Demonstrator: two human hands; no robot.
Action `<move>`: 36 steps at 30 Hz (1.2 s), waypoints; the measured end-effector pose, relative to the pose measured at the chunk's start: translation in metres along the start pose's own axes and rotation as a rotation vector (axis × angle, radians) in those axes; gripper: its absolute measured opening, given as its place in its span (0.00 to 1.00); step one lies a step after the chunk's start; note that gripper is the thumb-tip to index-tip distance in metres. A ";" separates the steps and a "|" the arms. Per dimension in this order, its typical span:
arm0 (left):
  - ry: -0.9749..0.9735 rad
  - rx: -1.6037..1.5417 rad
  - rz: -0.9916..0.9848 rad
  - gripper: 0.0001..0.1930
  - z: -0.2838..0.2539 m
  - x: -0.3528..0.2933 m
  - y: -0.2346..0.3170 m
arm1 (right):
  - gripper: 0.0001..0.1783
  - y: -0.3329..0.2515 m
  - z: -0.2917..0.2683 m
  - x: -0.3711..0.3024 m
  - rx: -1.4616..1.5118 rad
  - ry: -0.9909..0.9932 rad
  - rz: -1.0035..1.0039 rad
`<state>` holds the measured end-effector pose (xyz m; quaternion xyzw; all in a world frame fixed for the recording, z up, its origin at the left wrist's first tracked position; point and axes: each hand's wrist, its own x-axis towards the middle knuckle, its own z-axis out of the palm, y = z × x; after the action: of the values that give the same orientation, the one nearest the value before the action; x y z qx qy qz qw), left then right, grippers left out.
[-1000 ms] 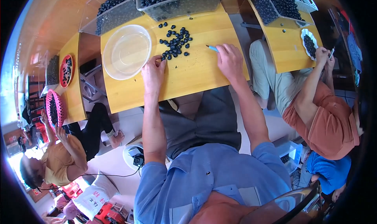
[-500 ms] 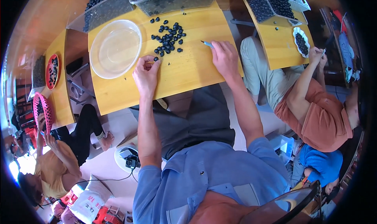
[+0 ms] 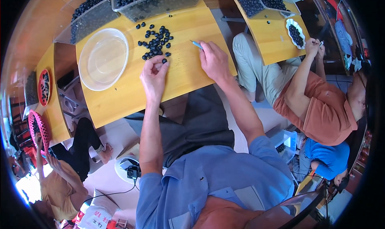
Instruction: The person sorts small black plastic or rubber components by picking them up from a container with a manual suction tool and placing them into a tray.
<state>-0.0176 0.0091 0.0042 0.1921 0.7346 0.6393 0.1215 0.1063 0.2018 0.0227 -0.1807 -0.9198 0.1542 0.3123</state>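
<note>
Between the thumb and forefinger of my left hand (image 3: 154, 77), a single dark blueberry (image 3: 164, 61) is pinched, just on the near side of a loose scatter of blueberries (image 3: 157, 43) on the yellow table (image 3: 184, 74). My right hand (image 3: 215, 59) is closed around a slim light-blue pen-like tool (image 3: 196, 44). Its thin dark tip points left toward the scatter, apart from the berry. To the left of the scatter stands a round clear plastic bowl (image 3: 103, 59) with nothing visible inside.
Clear bins (image 3: 160, 8) heaped with blueberries line the table's far edge. On the right, a co-worker (image 3: 317, 104) sits at another table with a white dish (image 3: 288, 28) of berries. A person at left holds a pink basket (image 3: 39, 128) near a red plate (image 3: 39, 86).
The whole view has shifted, so the table sits farther left. My left hand, still pinching a berry, has moved right along the table. My right hand and its tool have barely moved.
</note>
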 end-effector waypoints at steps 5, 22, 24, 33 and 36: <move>-0.020 -0.021 0.076 0.10 -0.002 -0.001 -0.007 | 0.19 -0.011 0.005 -0.006 0.060 0.004 -0.104; -0.075 -0.025 0.136 0.09 0.001 -0.003 0.003 | 0.17 -0.020 0.008 -0.016 0.052 0.021 -0.358; -0.103 0.051 0.169 0.10 0.001 -0.003 0.003 | 0.16 -0.020 0.008 -0.017 0.055 0.020 -0.366; -0.107 -0.080 -0.001 0.18 0.003 -0.006 0.009 | 0.18 -0.024 0.004 -0.018 0.016 -0.001 -0.390; -0.111 -0.086 0.003 0.18 0.003 -0.005 0.006 | 0.19 -0.024 0.004 -0.018 0.000 -0.015 -0.395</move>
<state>-0.0113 0.0107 0.0097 0.2232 0.6983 0.6587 0.1693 0.1113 0.1726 0.0197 0.0044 -0.9397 0.0916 0.3295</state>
